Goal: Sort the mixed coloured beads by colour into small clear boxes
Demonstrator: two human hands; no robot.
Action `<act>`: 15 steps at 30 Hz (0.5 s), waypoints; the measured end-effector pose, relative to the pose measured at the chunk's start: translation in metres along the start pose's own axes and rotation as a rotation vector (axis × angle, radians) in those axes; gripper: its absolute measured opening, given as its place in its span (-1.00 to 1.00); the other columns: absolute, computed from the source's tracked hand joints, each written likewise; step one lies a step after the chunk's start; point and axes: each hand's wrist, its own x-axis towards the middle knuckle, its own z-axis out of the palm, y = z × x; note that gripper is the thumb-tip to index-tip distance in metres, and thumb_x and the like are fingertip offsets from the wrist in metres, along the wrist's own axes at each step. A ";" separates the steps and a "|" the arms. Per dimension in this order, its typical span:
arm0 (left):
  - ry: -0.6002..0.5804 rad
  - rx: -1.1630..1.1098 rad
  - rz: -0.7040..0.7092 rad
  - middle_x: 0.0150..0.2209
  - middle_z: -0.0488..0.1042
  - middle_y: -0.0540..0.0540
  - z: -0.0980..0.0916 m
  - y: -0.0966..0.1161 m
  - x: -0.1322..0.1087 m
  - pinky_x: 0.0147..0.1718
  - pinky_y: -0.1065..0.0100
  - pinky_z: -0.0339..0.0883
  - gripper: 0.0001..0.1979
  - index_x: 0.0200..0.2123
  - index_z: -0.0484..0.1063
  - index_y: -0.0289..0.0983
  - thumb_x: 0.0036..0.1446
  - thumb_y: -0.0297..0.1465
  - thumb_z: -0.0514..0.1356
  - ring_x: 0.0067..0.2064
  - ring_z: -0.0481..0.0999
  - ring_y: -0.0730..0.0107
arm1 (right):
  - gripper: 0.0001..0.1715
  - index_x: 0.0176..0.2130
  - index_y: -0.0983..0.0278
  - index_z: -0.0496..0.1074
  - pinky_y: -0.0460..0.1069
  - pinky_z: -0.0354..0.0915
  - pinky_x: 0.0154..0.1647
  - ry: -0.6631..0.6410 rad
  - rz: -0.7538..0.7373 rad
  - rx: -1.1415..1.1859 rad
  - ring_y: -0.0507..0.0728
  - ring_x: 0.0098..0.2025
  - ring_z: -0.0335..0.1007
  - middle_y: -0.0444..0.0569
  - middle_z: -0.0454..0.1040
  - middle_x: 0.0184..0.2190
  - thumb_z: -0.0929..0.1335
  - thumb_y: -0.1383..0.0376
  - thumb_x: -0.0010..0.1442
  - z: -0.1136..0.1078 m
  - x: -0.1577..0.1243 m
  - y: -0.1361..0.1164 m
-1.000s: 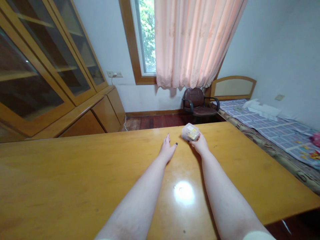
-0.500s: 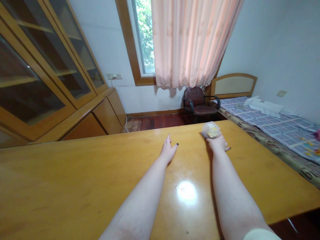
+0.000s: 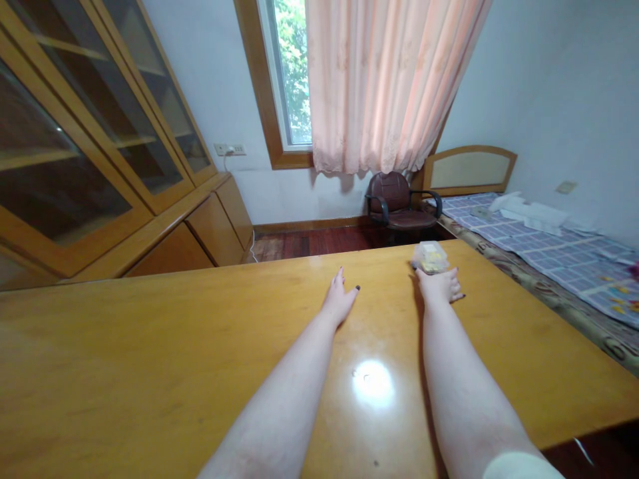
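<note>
On the table (image 3: pixel 150 346) my left hand (image 3: pixel 339 303) lay left of my right hand (image 3: pixel 439 287), the small box (image 3: pixel 432 257) just beyond the right. A chair (image 3: pixel 399 206) stood behind the table, a bed (image 3: pixel 549 246) to its right and a cabinet (image 3: pixel 100 166) to its left.

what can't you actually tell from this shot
All in the head view:
What the small clear box holds: yellow bits show, too small to name.
Whether the right hand grips the box or only touches it: the back of the hand hides the fingertips.
Anything under the left hand: its palm faces down on the table.
Inside the cabinet: dark glass with glare.
</note>
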 end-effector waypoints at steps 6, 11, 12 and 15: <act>-0.003 0.041 0.003 0.25 0.08 -0.37 0.000 0.002 -0.001 0.18 0.19 0.07 -0.25 0.28 -0.08 -0.33 0.08 -0.31 0.17 0.22 0.20 0.16 | 0.30 0.27 0.49 -0.11 0.35 -0.16 0.22 0.124 -0.071 0.086 0.46 0.22 0.00 0.42 0.12 0.19 0.45 -0.07 -0.19 0.000 -0.004 -0.004; 0.016 0.065 0.013 0.22 0.15 -0.34 0.001 -0.001 0.002 0.17 0.20 0.09 -0.30 0.25 0.01 -0.34 0.08 -0.33 0.18 0.19 0.25 0.18 | 0.01 0.24 0.50 -0.08 0.34 -0.12 0.20 0.371 -0.361 0.235 0.41 0.25 -0.04 0.40 0.06 0.21 0.27 -0.06 0.05 -0.004 -0.015 -0.006; 0.029 0.063 0.020 0.20 0.19 -0.32 0.001 -0.003 0.003 0.16 0.20 0.11 -0.34 0.23 0.07 -0.33 0.08 -0.34 0.17 0.18 0.27 0.19 | -0.12 0.22 0.49 -0.04 0.33 -0.09 0.19 0.400 -0.448 0.278 0.39 0.24 -0.01 0.38 0.09 0.19 0.22 -0.01 0.12 -0.006 -0.022 -0.007; 0.077 0.082 0.042 0.09 0.35 -0.24 -0.001 -0.004 0.002 0.09 0.25 0.22 -0.54 0.11 0.26 -0.30 0.11 -0.39 0.13 0.07 0.39 0.26 | -0.39 0.10 0.40 0.18 0.26 0.11 0.08 0.303 -0.771 0.416 0.30 0.08 0.21 0.27 0.31 0.01 0.17 0.09 0.18 -0.006 -0.057 -0.015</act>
